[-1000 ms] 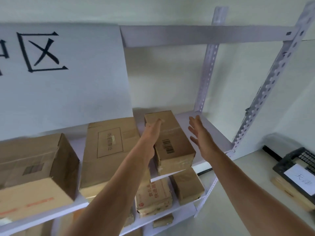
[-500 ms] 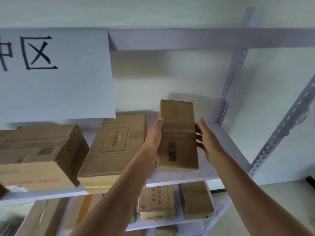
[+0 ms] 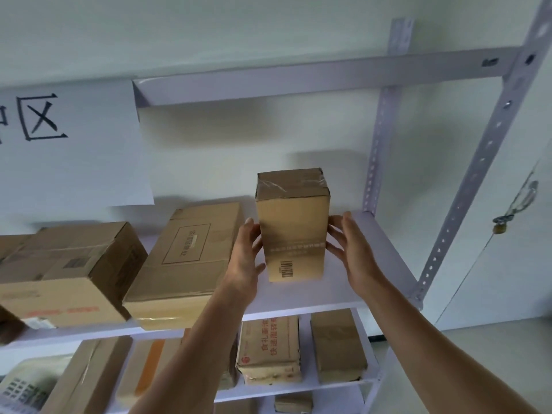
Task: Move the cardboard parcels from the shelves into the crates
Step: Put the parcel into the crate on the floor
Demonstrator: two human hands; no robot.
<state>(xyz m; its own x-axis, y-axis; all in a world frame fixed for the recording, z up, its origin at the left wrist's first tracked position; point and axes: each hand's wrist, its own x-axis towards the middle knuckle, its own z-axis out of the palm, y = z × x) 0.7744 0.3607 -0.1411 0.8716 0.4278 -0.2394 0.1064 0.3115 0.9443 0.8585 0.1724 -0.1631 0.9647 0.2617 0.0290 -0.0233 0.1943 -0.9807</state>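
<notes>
A tall narrow cardboard parcel [image 3: 292,225] with a barcode near its lower end stands upright over the right part of the white shelf board [image 3: 373,264]. My left hand [image 3: 245,258] presses flat against its left side, thumb by the front lower edge. My right hand [image 3: 352,249] touches its right side with spread, straight fingers. Whether the parcel's lower end still touches the board cannot be told. No crate is clearly in view.
A flat wide parcel [image 3: 185,264] and a bulkier one [image 3: 68,273] lie to the left on the same board. More parcels [image 3: 268,351] sit on the shelf below. A paper sign [image 3: 68,138] hangs from the top rail. The perforated rack upright [image 3: 478,174] stands at the right.
The parcel lay flat on the shelf a second ago; both hands have closed on its sides and tipped it upright. The view has tilted upward.
</notes>
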